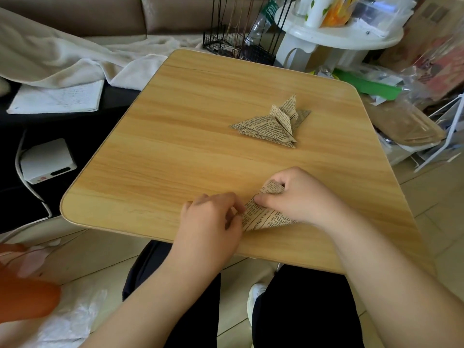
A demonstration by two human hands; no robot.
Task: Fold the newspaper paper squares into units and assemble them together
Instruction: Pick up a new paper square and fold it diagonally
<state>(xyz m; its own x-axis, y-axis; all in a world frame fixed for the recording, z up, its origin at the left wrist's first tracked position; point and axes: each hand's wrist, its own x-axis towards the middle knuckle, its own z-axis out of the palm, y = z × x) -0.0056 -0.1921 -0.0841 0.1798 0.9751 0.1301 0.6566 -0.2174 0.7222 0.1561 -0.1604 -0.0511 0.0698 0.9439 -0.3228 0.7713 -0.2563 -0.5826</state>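
Note:
A partly folded newspaper-print paper square (263, 217) lies near the front edge of the wooden table (175, 146). My left hand (213, 217) pinches its left edge with curled fingers. My right hand (298, 197) covers its right side, thumb pressing on the paper and fingers curled over the upper corner. Much of the paper is hidden under both hands. A pile of folded newspaper units (273, 124), triangular with flaps sticking up, rests on the table's far right part, apart from both hands.
A black wire rack (238, 43) and a white round stand (339, 38) stand behind the table. Plastic bags and clutter (406, 116) lie to the right. A white box with a cable (47, 162) sits on the left, beside cloth (62, 54).

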